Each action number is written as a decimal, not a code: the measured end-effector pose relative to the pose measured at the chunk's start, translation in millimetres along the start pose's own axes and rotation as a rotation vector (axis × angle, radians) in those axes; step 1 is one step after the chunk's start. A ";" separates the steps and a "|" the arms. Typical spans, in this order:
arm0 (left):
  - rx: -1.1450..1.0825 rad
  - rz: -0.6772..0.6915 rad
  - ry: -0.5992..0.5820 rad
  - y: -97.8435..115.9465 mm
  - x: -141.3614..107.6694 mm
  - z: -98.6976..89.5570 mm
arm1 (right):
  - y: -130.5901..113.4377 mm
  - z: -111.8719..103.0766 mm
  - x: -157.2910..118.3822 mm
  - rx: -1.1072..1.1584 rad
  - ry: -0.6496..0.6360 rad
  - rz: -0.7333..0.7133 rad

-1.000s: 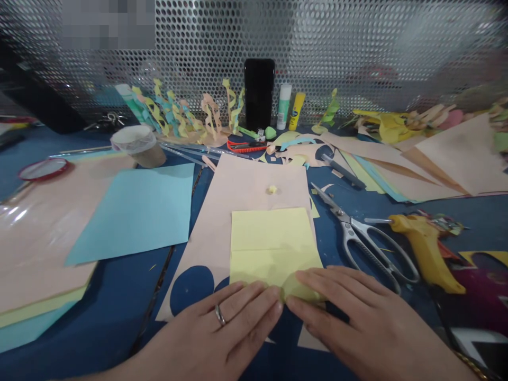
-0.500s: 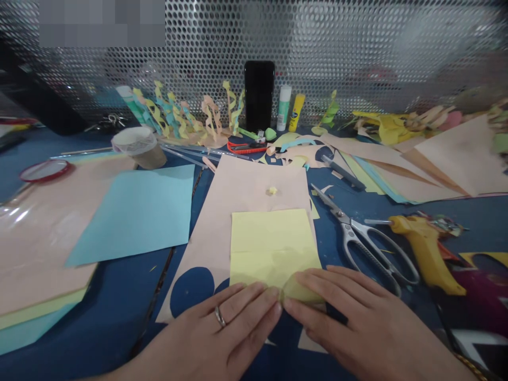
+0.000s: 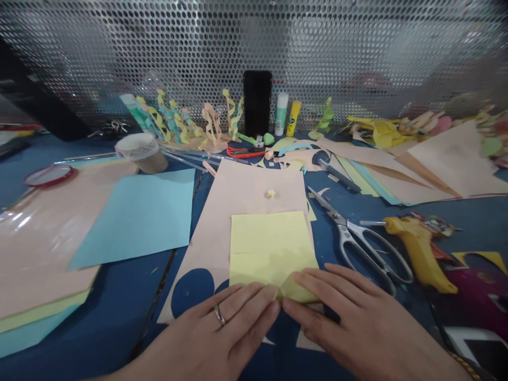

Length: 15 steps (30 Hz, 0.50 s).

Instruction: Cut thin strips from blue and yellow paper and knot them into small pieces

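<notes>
A pale yellow sheet of paper (image 3: 270,233) with a crease across it lies on a larger pink sheet with round holes cut in it (image 3: 206,222). Its near edge is turned up at the right corner, between my hands. My left hand (image 3: 234,317), with a ring on one finger, is closed, its fingertips and thumb together at the middle of that edge. My right hand (image 3: 345,307) has its fingers on top of the folded corner and its thumb at the edge, pinching the paper. A tiny yellow paper star (image 3: 270,194) rests beyond the yellow sheet.
Scissors (image 3: 345,227) and a yellow glue gun (image 3: 416,248) lie at right. A blue sheet (image 3: 138,217), paper stack (image 3: 51,264) and paper cup (image 3: 145,156) are at left. Behind stand a phone (image 3: 257,103), glue sticks (image 3: 281,114) and curled paper strips (image 3: 174,121) before perforated metal.
My view has tilted slightly upward, so the background sits a little lower. My hands stay at the near edge, with the right corner of the yellow paper still turned up under my right fingers.
</notes>
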<state>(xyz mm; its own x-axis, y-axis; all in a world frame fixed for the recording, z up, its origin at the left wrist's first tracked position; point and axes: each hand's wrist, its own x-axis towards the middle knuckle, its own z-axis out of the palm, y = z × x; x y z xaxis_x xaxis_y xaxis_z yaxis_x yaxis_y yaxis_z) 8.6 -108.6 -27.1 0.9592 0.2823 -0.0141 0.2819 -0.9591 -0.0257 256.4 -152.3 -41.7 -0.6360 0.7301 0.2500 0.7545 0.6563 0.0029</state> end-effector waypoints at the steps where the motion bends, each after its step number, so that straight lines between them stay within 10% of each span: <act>1: -0.003 -0.003 0.010 -0.3 -0.3 0.1 | -0.2 0.0 -0.3 -0.002 0.000 -0.001; 15: 0.082 -0.134 0.391 -3.2 -10.5 0.3 | 11.4 -15.8 -14.1 0.058 0.084 0.057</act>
<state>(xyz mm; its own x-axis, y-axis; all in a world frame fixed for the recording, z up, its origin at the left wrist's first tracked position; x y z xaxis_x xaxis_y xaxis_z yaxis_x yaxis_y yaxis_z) -2.4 -108.6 -27.2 0.8540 0.3606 0.3751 0.4177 -0.9050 -0.0811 276.5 -158.1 -29.9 -0.5748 0.7495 0.3284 0.7768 0.6260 -0.0690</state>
